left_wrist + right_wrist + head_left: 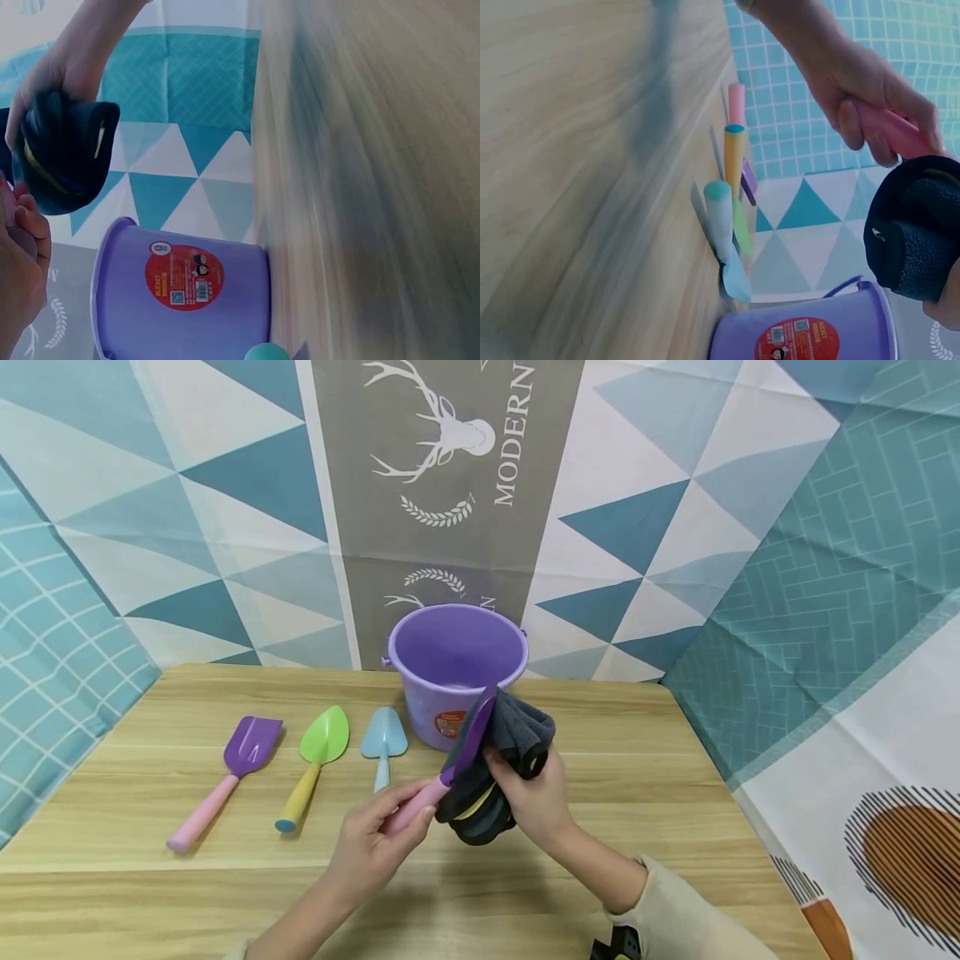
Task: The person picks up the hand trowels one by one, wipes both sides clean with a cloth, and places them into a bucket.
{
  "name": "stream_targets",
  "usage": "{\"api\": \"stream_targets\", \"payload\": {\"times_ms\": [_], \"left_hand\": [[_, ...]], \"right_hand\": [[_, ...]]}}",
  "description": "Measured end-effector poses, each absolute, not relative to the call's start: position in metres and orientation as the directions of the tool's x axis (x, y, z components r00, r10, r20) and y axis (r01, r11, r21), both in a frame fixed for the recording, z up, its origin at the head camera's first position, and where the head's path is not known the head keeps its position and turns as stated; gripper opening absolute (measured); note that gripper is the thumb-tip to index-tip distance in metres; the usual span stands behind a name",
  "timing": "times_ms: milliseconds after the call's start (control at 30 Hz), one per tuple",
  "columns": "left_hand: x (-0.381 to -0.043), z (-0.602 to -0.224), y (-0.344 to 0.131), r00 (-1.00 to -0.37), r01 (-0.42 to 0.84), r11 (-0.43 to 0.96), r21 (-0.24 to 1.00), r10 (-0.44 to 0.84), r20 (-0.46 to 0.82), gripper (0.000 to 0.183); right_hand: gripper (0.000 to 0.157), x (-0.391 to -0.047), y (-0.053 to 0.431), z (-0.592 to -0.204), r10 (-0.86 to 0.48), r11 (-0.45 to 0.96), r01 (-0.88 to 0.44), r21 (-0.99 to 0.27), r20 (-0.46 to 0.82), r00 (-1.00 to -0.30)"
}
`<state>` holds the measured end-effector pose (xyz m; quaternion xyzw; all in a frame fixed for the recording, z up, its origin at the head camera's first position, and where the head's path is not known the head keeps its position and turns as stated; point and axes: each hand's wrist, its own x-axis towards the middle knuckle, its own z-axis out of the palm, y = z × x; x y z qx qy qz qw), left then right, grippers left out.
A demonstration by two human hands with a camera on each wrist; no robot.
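My left hand (375, 835) grips the pink handle of a toy shovel (472, 739), whose purple blade tilts up and shows nearly edge-on. In my right hand (542, 793) is a bunched dark grey cloth (522, 720) with black edging and a yellow strip. The cloth lies against the blade and hides part of it. Both hands are raised over the wooden table (622, 827), in front of a purple bucket (420, 693). From the right wrist view, the left fingers curl round the pink handle (892, 129), and the folded cloth (922, 240) covers the shovel's blade.
Left of the bucket lie a light blue toy trowel (384, 735), a green trowel (324, 739) with a yellow handle, and another purple shovel (251, 743) with a pink handle. A patterned cloth backdrop (637, 527) rises behind the table. The bucket bears a red label (184, 277).
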<state>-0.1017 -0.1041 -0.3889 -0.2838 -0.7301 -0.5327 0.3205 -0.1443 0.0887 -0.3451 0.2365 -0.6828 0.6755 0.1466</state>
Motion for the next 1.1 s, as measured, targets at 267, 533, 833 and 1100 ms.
{"api": "stream_targets", "payload": {"times_ms": [267,533,833,1100], "left_hand": [[-0.102,-0.385,-0.113,-0.706,0.671,0.313,0.672,-0.004,0.708,0.032],[-0.103,-0.386,-0.120,-0.730,0.649,0.300,0.699,-0.013,0.683,0.031],[-0.103,-0.391,-0.116,-0.722,0.684,0.258,0.683,0.098,0.685,0.031],[-0.104,-0.386,-0.115,-0.769,0.631,0.242,0.737,0.067,0.636,0.029]], "right_hand": [[0.051,-0.143,0.092,-0.351,-0.337,0.095,-0.556,-0.826,0.499,-0.799],[0.056,-0.161,0.101,-0.352,-0.287,0.180,-0.609,-0.773,0.551,-0.784],[0.053,-0.171,0.104,-0.343,-0.209,0.157,-0.556,-0.816,0.523,-0.826],[0.057,-0.168,0.103,-0.349,-0.381,0.183,-0.616,-0.767,0.522,-0.763]]}}
